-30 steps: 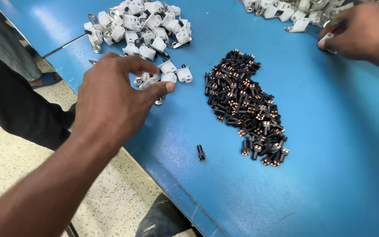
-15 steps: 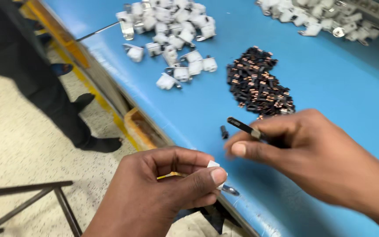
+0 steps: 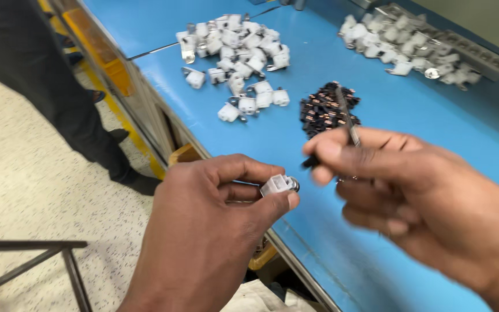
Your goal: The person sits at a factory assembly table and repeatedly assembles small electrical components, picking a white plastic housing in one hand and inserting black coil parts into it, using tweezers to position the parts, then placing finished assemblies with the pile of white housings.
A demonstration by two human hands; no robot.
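While left hand (image 3: 203, 231) pinches white connector (image 3: 277, 185), right hand (image 3: 428, 202) holds thin pin (image 3: 346, 118).

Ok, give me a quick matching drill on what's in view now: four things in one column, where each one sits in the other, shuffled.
Things:
1. small white plastic part
2. thin dark pin
3. pile of small black parts
4. metal tray

Places:
A. on the blue table, just beyond the right hand
B. pinched in the left hand fingertips
C. at the table's far right edge, beside white parts
D. held between the right hand's fingers

Pairs: 1-B, 2-D, 3-A, 4-C
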